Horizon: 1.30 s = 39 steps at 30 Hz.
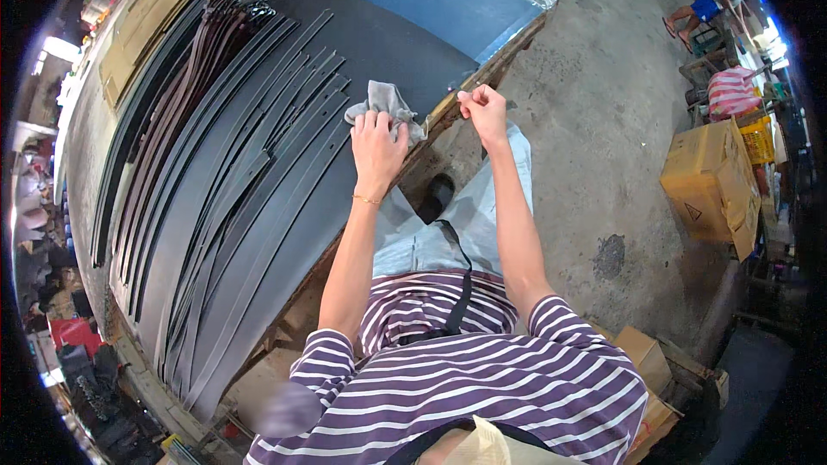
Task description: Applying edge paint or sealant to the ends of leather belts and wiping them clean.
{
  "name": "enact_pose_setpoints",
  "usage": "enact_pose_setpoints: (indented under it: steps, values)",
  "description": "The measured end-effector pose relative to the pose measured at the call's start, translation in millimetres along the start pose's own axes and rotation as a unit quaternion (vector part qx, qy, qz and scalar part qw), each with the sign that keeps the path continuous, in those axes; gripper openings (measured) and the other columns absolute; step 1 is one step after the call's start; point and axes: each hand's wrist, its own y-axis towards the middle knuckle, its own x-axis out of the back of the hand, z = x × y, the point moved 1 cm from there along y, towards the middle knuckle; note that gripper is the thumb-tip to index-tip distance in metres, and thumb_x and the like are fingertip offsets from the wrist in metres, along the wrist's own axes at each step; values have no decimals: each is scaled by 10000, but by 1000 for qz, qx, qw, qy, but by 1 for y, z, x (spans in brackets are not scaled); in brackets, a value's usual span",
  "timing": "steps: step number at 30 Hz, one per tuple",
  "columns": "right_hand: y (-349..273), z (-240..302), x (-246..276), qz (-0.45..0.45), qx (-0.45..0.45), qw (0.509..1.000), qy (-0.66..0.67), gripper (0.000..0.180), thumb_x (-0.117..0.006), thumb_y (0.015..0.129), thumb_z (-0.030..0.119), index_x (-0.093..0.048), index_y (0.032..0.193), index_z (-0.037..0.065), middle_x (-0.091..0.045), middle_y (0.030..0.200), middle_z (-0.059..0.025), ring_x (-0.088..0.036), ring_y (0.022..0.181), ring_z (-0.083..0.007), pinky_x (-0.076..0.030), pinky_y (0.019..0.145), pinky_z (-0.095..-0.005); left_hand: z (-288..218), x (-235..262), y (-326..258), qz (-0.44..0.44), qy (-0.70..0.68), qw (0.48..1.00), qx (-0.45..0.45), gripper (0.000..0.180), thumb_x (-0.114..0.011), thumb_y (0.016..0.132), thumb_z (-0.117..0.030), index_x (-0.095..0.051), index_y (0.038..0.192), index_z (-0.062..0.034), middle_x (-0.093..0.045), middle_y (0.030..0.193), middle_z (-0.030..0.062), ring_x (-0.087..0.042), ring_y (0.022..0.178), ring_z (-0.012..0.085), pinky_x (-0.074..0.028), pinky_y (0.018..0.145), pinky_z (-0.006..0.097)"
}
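Carton [699,176] on concrete floor [586,120], right side. Yellow crate [757,139] just beside it, pink-striped cloth [732,93] near. Person [706,4] upper right. Dark stain [609,257] on floor.

Moderate light, white glare above the cardboard box [699,176], pale sheen on black strips [263,160] left of it, blurred patch lower left, dark fisheye-bent rim

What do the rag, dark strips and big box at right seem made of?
Rag: soft matte cloth, given its crumpled folds. Strips: smooth leather or synthetic, unclear which, given their faint sheen and curves. Box: likely matte cardboard, given its dull brown, bent edges.
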Motion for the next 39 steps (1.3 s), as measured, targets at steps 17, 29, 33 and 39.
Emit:
enact_pose_setpoints:
  steps: [17, 29, 33, 39]
  values:
    - [-49, 12, 100, -204, -29, 954, 218, 292, -682, 926, 11, -489, 727, 102, -600, 788, -39, -569, 685, -115, -454, 613, -250, -72, -96, 37, 61, 33, 995, -75, 560, -545, 875, -198, -503, 1395, 2, -424, 1494, 255, -350, 1427, 411, -290, 1144, 542]
    - [-219, 9, 240, -354, -12, 918, 181, 131, -638, 963, 45, -587, 1084, 51, -644, 901, -64, -585, 755, -121, -485, 642, -241, -4, -79, 202, -89, -122, 989, -7, 279, -608, 838, -163, -725, 1085, -104, -686, 1131, 179, -634, 1096, 357, -497, 932, 474]
    - [-246, -13, 253, -396, -93, 908, 100, 245, -638, 966, 63, -601, 1206, 33, -657, 920, -51, -599, 780, -115, -501, 682, -246, 18, -33, 123, -2, 23, 996, -85, 516, -706, 858, -347, -610, 1298, -96, -479, 1433, 186, -368, 1401, 373, -319, 1092, 609]
    - [-206, 1, 240, -373, -91, 919, 92, 231, -639, 955, 49, -638, 1180, -5, -671, 979, -68, -618, 800, -128, -518, 675, -251, 43, 64, -43, 6, 111, 981, 156, 425, -711, 851, -225, -624, 1205, -7, -580, 1275, 153, -510, 1207, 358, -404, 1029, 460]
